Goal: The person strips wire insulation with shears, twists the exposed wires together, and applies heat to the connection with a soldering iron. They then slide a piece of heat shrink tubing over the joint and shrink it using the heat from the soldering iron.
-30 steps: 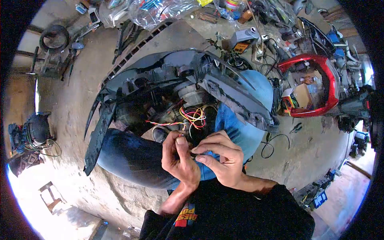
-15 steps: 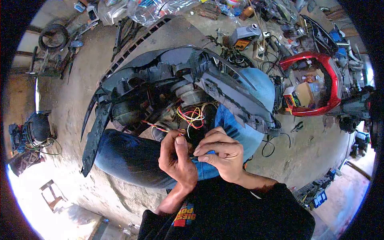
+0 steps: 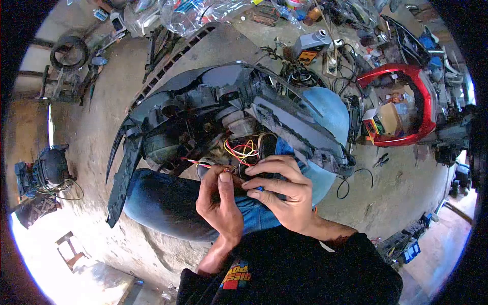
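My left hand (image 3: 222, 203) is closed in a pinch on thin twisted wires (image 3: 197, 162), red, yellow and white, which come out of a black headlight assembly (image 3: 198, 96) lying across my lap. Close beside it, my right hand (image 3: 284, 195) curls its fingers round a small blue piece (image 3: 260, 188), mostly hidden by the fingers. The right fingertips are near the wire end at the left thumb. A loose loop of red, yellow and white wires (image 3: 243, 150) hangs behind the hands, below a round grey-black lamp back (image 3: 238, 122).
To the right lies a red curved fairing (image 3: 429, 112) with a small open box (image 3: 387, 120) inside its curve. A grey bottle (image 3: 311, 43), black cables (image 3: 302, 76) and plastic bags (image 3: 195, 15) lie on the floor ahead. A tyre (image 3: 68, 52) is at the far left.
My right hand has shifted slightly up, its fingers stretching further over the blue piece. My left hand has moved a little left, still pinching the wires.
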### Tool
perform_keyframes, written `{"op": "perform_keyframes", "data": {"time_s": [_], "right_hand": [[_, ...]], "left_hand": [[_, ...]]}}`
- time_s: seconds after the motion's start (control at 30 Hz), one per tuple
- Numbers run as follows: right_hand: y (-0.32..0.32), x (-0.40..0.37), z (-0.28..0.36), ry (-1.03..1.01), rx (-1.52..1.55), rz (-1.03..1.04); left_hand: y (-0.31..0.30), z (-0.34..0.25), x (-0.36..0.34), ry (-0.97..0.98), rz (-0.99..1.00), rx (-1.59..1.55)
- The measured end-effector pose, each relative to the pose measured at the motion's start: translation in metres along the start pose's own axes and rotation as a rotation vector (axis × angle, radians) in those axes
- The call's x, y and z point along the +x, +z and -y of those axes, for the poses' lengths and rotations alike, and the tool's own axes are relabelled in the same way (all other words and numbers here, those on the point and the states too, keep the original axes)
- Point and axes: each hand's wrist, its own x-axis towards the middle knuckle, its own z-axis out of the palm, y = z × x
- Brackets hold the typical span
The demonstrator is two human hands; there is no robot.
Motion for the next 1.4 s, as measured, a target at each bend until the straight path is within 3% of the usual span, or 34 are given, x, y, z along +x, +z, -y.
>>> {"op": "perform_keyframes", "data": {"time_s": [0.37,0.47,0.53,0.7,0.73,0.8,0.97,1.07,1.17,1.2,1.27,1.33,1.4], "right_hand": [[0.007,-0.001,0.003,0.023,-0.036,-0.041],[0.014,-0.008,-0.002,-0.014,-0.099,-0.074],[0.022,-0.010,-0.002,-0.131,-0.103,-0.137],[0.037,-0.015,-0.009,-0.175,0.010,-0.239],[0.034,-0.014,-0.005,-0.126,-0.023,-0.239],[0.041,-0.014,-0.009,-0.122,0.032,-0.263],[0.043,-0.019,-0.016,-0.078,0.238,-0.253],[0.020,-0.021,-0.009,-0.158,0.306,-0.227],[-0.021,-0.049,-0.014,-0.242,0.286,-0.297],[-0.038,-0.062,-0.019,-0.260,0.266,-0.325],[-0.071,-0.082,-0.032,-0.069,0.095,-0.412],[-0.093,-0.096,-0.067,0.088,-0.228,-0.639],[-0.124,-0.113,-0.127,0.280,-0.459,-0.795]], "left_hand": [[0.003,-0.007,0.002,-0.040,0.009,0.057],[0.007,-0.008,0.002,-0.043,-0.027,0.070],[0.001,-0.007,0.003,-0.170,0.017,-0.019],[-0.001,-0.005,-0.003,-0.108,-0.009,0.077],[-0.006,0.005,0.000,0.006,0.024,0.170],[-0.011,0.012,0.000,-0.005,0.043,0.059],[-0.006,0.006,0.005,-0.020,0.064,0.142],[-0.019,0.017,0.010,0.182,0.111,0.211],[-0.026,0.013,0.009,0.258,0.085,0.568],[-0.035,0.024,0.013,0.622,0.186,0.885],[-0.026,0.017,0.009,0.109,0.080,0.497],[-0.029,0.022,0.008,0.417,0.144,0.837],[-0.008,0.015,0.010,0.098,-0.016,0.286]]}}
